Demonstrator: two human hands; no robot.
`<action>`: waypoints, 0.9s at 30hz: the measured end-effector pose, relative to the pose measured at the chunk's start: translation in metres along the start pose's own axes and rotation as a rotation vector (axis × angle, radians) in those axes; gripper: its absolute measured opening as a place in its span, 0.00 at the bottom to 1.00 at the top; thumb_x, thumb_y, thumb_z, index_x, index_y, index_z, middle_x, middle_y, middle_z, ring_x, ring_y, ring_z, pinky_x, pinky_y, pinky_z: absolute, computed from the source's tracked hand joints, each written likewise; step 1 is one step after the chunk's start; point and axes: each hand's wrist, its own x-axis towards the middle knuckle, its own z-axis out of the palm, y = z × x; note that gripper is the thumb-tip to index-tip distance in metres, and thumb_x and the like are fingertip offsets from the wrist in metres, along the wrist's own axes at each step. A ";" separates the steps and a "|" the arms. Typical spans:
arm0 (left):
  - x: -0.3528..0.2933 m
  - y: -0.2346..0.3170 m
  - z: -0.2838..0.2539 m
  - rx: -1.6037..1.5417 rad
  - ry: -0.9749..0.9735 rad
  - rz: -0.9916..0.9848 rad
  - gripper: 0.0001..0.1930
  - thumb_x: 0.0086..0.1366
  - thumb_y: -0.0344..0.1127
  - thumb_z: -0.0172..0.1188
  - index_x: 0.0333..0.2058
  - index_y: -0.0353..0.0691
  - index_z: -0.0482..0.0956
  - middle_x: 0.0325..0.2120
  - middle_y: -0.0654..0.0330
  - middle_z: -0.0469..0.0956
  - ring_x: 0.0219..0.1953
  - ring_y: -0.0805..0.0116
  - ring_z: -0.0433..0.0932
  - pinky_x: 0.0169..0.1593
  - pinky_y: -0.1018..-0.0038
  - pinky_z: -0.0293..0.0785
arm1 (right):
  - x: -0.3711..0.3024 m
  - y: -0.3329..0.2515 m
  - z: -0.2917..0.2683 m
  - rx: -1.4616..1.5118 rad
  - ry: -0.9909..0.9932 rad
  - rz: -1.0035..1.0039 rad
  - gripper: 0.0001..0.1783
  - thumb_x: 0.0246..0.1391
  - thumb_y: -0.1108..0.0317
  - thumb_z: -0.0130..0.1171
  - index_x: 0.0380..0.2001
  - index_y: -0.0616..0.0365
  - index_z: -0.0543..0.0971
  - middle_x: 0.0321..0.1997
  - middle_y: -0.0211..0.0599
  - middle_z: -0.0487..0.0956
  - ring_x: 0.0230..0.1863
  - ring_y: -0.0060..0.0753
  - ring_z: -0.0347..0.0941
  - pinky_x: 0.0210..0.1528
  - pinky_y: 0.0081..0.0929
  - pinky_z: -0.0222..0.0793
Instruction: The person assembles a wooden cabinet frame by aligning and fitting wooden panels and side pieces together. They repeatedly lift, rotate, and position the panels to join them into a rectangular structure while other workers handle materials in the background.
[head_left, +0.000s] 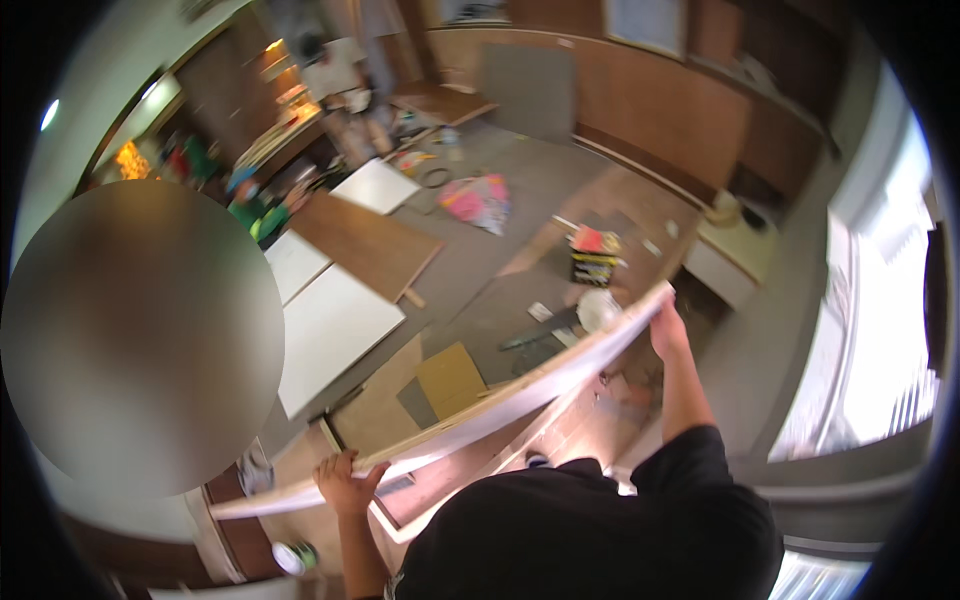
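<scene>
long board (520,403): narrow and stiff, smooth white on the face, pale wood colour along the upper edge; held slantwise in front of the body, right end higher in view.
left hand (345,487): hooked over the upper edge near the board's left end, fingers bent, thumb stretched rightward along the edge.
right hand (668,325): closed round the board's right end; exact finger placement too blurred to tell.
mustard sheet (453,378): flat, squarish, lying just beyond the board, beside a smaller grey piece (416,403).
box (592,268): black and yellow, block-shaped, red on top, near a rounded white object (598,310).
white panels (340,325): flat, plain, straight-edged, next to a brown wood-toned panel (370,243).
pink sheet (478,203): patterned, irregular in outline, spread on the grey floor (480,290).
co-worker in green (260,218): low down, beside the brown panel.
</scene>
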 end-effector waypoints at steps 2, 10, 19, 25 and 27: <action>0.002 0.007 0.003 0.025 -0.012 -0.005 0.31 0.38 0.64 0.79 0.31 0.45 0.83 0.28 0.61 0.81 0.35 0.53 0.78 0.45 0.57 0.69 | -0.005 -0.014 0.024 -0.136 0.042 0.009 0.45 0.66 0.37 0.56 0.73 0.61 0.62 0.75 0.34 0.66 0.76 0.34 0.57 0.79 0.37 0.47; 0.004 0.004 0.008 0.005 -0.018 0.023 0.32 0.40 0.68 0.77 0.31 0.45 0.83 0.28 0.61 0.80 0.34 0.54 0.77 0.45 0.57 0.68 | -0.032 -0.034 0.026 -0.193 0.084 -0.023 0.59 0.57 0.28 0.60 0.74 0.66 0.57 0.80 0.40 0.58 0.80 0.37 0.48 0.81 0.36 0.38; 0.006 0.006 0.007 0.029 -0.048 -0.019 0.32 0.41 0.68 0.77 0.31 0.44 0.83 0.29 0.61 0.80 0.35 0.53 0.77 0.46 0.58 0.68 | -0.024 -0.036 0.020 -0.193 0.014 0.051 0.65 0.54 0.26 0.63 0.75 0.69 0.54 0.82 0.45 0.53 0.82 0.40 0.44 0.82 0.36 0.34; 0.010 0.008 0.007 0.010 -0.053 -0.011 0.32 0.41 0.67 0.77 0.31 0.44 0.83 0.29 0.61 0.81 0.36 0.53 0.77 0.47 0.58 0.68 | -0.022 -0.030 0.008 -0.238 0.043 0.056 0.56 0.61 0.28 0.57 0.73 0.66 0.60 0.76 0.42 0.62 0.78 0.38 0.52 0.80 0.36 0.42; 0.010 0.007 0.007 0.015 -0.046 -0.008 0.32 0.41 0.67 0.77 0.31 0.44 0.83 0.29 0.61 0.80 0.36 0.53 0.77 0.47 0.58 0.68 | -0.024 -0.024 0.011 -0.308 0.092 0.015 0.45 0.65 0.28 0.50 0.68 0.57 0.70 0.66 0.37 0.75 0.72 0.33 0.63 0.75 0.35 0.52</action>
